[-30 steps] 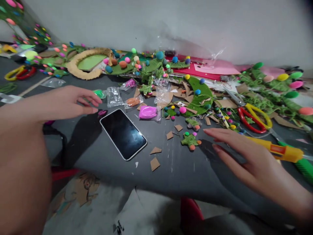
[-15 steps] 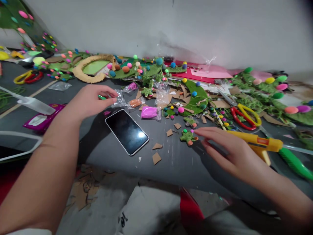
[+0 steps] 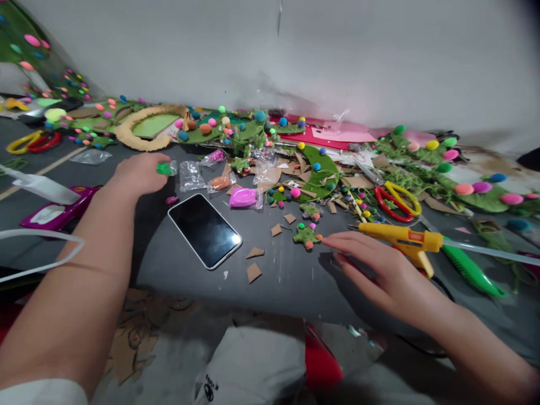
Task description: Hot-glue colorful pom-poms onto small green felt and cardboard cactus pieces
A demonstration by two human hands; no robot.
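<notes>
My left hand [image 3: 141, 175] is at the left middle of the table, beside a small green packet [image 3: 164, 169]. Its fingertips are bent down and hidden, so I cannot tell whether they grip the packet. My right hand [image 3: 375, 264] is stretched out and open. Its fingertips are close to a small green yarn-wrapped star [image 3: 307, 235] with coloured pom-poms, perhaps touching it. Between the hands lies a phone [image 3: 205, 230] with a dark screen. Behind the right hand rests a yellow glue gun [image 3: 396, 237].
Red-and-yellow scissors [image 3: 396, 201] and a green-handled tool [image 3: 472, 269] lie at the right. Pink [image 3: 243, 197] and orange [image 3: 220, 183] packets sit beyond the phone. Cardboard scraps [image 3: 253, 273] are scattered about. A beige ring [image 3: 145, 128] and a green felt crescent [image 3: 318, 174] lie behind. A purple glue gun-like tool [image 3: 59, 208] is at left.
My left hand has moved in to the green packet, its fingers now bent down. My right hand stays stretched out by the star, slightly nearer it. The view has shifted.
</notes>
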